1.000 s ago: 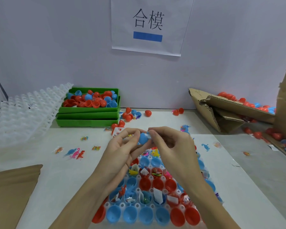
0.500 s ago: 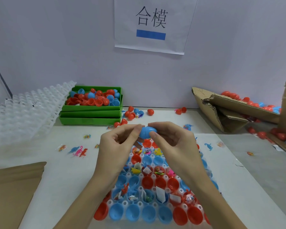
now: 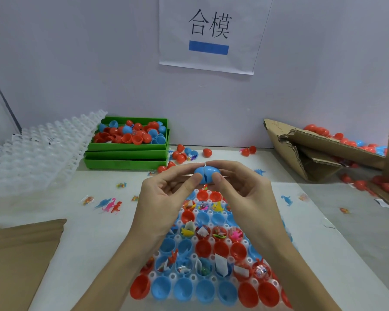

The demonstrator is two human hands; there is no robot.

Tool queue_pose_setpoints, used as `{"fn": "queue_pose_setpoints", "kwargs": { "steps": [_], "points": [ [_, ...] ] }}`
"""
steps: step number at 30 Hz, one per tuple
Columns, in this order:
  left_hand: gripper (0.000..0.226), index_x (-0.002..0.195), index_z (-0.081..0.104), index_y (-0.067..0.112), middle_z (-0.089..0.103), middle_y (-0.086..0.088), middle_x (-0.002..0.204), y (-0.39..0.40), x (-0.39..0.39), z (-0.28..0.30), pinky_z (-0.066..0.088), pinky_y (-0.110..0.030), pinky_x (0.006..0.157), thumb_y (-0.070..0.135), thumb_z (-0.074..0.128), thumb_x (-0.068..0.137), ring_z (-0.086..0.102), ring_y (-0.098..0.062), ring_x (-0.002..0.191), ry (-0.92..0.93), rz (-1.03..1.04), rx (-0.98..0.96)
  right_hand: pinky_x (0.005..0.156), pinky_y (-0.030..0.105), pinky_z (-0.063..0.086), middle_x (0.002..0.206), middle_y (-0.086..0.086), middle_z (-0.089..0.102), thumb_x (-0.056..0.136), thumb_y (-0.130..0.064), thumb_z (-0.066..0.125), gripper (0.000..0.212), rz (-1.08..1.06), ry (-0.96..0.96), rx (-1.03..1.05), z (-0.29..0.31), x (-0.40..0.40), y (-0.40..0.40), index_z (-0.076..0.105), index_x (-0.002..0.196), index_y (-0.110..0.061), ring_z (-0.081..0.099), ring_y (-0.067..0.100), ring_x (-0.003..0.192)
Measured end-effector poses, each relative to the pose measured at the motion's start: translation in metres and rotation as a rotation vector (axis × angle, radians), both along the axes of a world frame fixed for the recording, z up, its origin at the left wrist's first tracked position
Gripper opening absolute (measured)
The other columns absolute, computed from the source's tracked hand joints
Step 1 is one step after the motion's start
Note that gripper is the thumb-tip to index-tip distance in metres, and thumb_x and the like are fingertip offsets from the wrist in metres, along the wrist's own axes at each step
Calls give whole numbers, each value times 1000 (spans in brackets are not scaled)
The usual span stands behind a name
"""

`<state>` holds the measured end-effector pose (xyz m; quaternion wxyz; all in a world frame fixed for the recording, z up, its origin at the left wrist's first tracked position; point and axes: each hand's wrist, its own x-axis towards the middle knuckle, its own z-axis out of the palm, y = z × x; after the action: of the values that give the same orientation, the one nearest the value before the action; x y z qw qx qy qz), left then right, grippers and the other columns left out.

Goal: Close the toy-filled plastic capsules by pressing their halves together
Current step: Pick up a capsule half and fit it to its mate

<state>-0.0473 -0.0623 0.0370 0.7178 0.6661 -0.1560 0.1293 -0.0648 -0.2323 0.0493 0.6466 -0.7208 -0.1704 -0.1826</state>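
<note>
My left hand (image 3: pixel 164 198) and right hand (image 3: pixel 245 194) pinch a blue capsule (image 3: pixel 206 173) above the tray (image 3: pixel 208 212), a seam showing between its halves. Many filled halves there wait unclosed, so I judge most work remains.

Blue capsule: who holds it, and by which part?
Both hands hold the blue capsule: left hand pinches its left half, right hand its right half.

Torn cardboard box (image 3: pixel 323 151) at right, paper sign (image 3: pixel 209 34) on the wall
</note>
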Motion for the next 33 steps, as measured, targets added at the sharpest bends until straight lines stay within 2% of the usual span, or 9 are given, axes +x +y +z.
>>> {"fn": "queue_pose_setpoints", "kwargs": {
  "steps": [3,7,11,14,19,22,26,33],
  "points": [
    [31,120,77,17,80,9,105,1,-2,1,57,-15,83,20,74,90,76,-10,102,-31,1,23,83,20,59,105,-8,78,97,-20,69,22,-19,-30,-27,0,0,1,74,118,-23,75,14,101],
    [33,120,77,17,80,10,105,2,-4,2,56,-12,83,20,75,88,76,-7,101,-45,-16,7,86,27,60,109,-7,76,95,-14,72,25,-56,-105,-79,-2,1,2,74,119,-24,73,22,104],
    [34,122,76,18,79,7,113,3,-4,4,56,-15,88,20,75,88,74,-10,108,-46,-50,-24,88,23,60,108,-12,77,92,-20,74,28,-71,-118,-46,-1,-1,3,73,121,-21,74,14,103],
    [35,123,76,18,79,6,116,3,-5,5,56,-17,90,21,75,87,73,-12,111,-50,-66,-41,87,23,60,110,-10,77,94,-16,72,29,-117,-158,-35,-3,-4,7,74,123,-18,74,15,105],
    [33,117,79,21,80,7,109,-5,-8,3,58,-19,90,19,80,84,75,-12,107,-35,-17,-91,95,17,52,125,-3,68,102,-7,61,44,-328,-311,-334,-12,-8,22,57,146,-12,64,9,114],
    [33,115,80,16,81,3,105,-8,-8,1,59,-19,86,19,81,82,77,-14,102,16,-24,-154,106,15,45,132,-1,65,95,-11,72,60,-362,-285,-470,-14,-9,27,50,151,-9,60,8,120],
    [36,113,80,16,82,3,102,-11,-8,0,61,-23,86,25,83,79,78,-14,99,70,-19,-134,99,4,40,121,2,72,87,-14,81,52,-475,-288,-517,-11,-9,23,64,136,-7,64,7,105],
    [33,109,82,17,82,4,98,-13,-9,-2,60,-20,83,26,84,78,78,-13,96,84,-5,-114,84,23,56,103,-4,73,92,-5,77,38,-380,-228,-600,-6,-10,17,64,127,-11,67,11,92]
  ]
}}
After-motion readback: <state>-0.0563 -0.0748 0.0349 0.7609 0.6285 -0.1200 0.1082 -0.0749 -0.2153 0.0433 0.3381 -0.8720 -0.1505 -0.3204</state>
